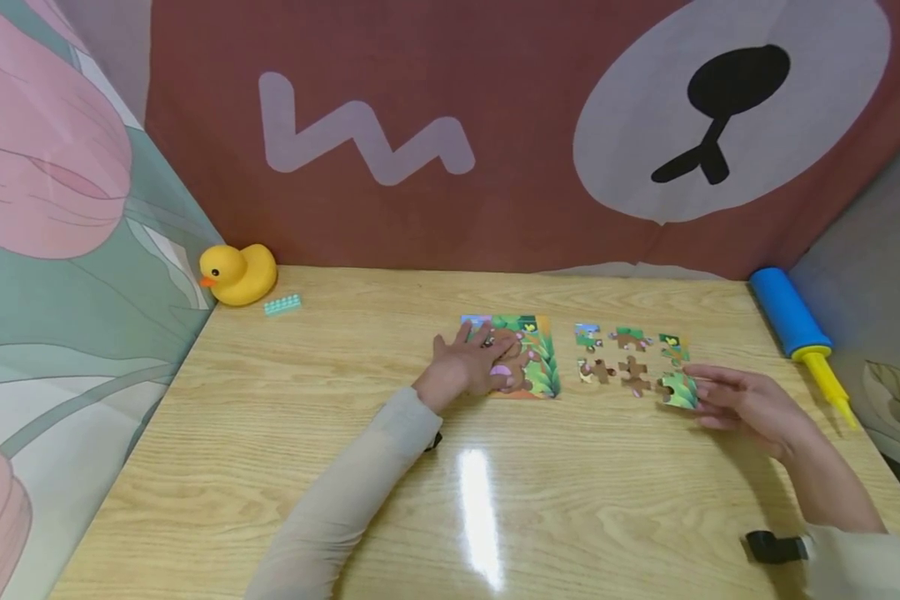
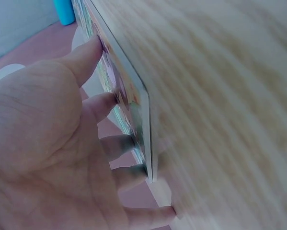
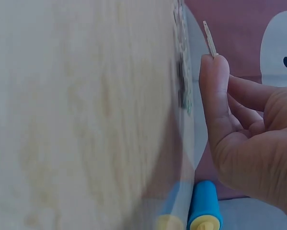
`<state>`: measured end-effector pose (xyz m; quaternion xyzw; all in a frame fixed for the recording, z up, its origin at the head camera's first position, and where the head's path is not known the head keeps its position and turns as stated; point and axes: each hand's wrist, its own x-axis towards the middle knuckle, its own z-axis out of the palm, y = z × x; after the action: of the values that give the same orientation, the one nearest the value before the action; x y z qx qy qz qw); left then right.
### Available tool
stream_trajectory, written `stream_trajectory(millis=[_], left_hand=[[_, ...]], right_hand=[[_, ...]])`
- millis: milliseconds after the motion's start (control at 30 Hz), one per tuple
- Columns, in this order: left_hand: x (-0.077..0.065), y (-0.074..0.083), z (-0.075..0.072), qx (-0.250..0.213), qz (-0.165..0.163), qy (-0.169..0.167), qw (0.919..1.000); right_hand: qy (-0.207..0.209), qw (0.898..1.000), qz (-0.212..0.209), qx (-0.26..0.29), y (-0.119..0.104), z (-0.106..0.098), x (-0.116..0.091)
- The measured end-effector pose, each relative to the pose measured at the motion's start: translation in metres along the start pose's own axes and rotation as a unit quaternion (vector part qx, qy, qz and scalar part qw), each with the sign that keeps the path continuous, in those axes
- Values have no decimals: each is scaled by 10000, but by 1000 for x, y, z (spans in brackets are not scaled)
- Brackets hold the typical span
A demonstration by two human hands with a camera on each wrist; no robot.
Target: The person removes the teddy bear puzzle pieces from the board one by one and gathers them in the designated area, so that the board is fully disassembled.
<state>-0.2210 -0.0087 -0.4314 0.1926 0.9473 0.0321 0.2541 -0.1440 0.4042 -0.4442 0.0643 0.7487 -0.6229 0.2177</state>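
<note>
My left hand [image 1: 467, 365] rests with spread fingers on a square picture board [image 1: 543, 367] showing brown animals and green leaves. Seen edge-on in the left wrist view, the board [image 2: 142, 112] lies under the fingertips, with one finger reaching past its corner onto the wood. Between thumb and fingers, my right hand [image 1: 753, 408] pinches a green jigsaw puzzle piece [image 1: 681, 390]. The right wrist view has this piece [image 3: 209, 39] lifted off the table. Other jigsaw pieces [image 1: 634, 375] lie spaced in rows left of and behind it, right of the board.
A yellow rubber duck [image 1: 242, 275] and a small turquoise toy brick [image 1: 282, 305] sit at the table's back left. On the right lies a blue and yellow pump [image 1: 793, 312]. A printed cloth [image 1: 510, 217] hangs behind the wooden table [image 1: 570, 500].
</note>
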Motion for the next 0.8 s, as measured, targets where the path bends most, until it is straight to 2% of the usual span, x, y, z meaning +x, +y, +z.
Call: stream_trajectory(millis=[200,300,533,800], left_hand=[[9,-2,3,-22,-62,-190,9998],[9,-1,3,-48,-79,-240,9997],[-2,1,-1,-69,4,-76,9999],[-3,1,-2,-47,67,85,9999]], right_hand=[[-88,9999,132,-7,3,-5,-5],[-84,9997,229,-101,6,-7,-7],[-15,9982,520,-308,15,-10,-12],[53,9965,719,-429,16,-10,-18]])
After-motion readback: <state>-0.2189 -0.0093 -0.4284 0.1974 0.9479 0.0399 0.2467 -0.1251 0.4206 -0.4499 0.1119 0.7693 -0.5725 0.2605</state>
